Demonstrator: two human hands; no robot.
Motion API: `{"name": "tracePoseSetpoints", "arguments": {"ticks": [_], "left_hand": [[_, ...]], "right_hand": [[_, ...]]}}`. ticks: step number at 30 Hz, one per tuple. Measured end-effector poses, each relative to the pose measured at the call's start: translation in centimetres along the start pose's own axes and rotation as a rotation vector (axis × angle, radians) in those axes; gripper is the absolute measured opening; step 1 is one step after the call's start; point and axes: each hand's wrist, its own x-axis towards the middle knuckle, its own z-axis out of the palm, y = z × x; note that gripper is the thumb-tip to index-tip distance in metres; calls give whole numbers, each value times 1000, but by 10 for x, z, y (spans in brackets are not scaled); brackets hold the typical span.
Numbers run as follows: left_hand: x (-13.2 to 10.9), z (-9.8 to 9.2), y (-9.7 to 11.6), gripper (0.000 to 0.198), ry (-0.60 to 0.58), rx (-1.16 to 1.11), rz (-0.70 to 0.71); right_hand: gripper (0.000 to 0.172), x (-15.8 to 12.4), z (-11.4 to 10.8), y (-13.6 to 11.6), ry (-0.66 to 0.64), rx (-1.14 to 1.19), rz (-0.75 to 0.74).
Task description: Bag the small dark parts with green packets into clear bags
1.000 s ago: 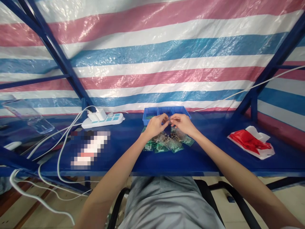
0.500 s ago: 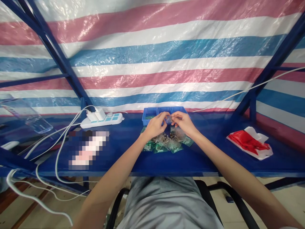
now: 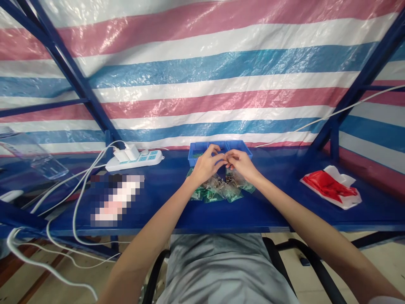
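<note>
My left hand (image 3: 205, 166) and my right hand (image 3: 242, 164) meet at the near side of a blue divided bin (image 3: 193, 160). Between their fingertips is a small clear plastic bag, mostly hidden by the fingers; its contents cannot be made out. My right thumb and fingers are pinched together on it. The left thumb and a fingertip close in on its other side. Just below the hands lies a pile of small clear bags (image 3: 232, 192), with small metal-looking parts and green pieces in them. Some green material shows in the bin's left compartment.
A white power strip (image 3: 153, 158) with plugged-in chargers and cables stands left of the bin. Farther left is a clear plastic bottle (image 3: 52, 166). A red and white packet (image 3: 332, 185) lies at the right. The blue table (image 3: 262, 217) backs onto striped sheeting.
The fingers have closed in around the small plastic bag, which showed more plainly before. My right hand has shifted slightly left and down. The pile looks the same.
</note>
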Motion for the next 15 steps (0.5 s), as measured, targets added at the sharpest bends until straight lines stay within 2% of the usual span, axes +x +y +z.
{"name": "tracePoseSetpoints", "arguments": {"ticks": [7, 15], "left_hand": [[1, -1, 2, 22, 0, -39, -55], [5, -1, 4, 19, 3, -177, -97]], "right_hand": [[16, -1, 0, -3, 17, 9, -49], [14, -3, 1, -5, -24, 7, -54]]}}
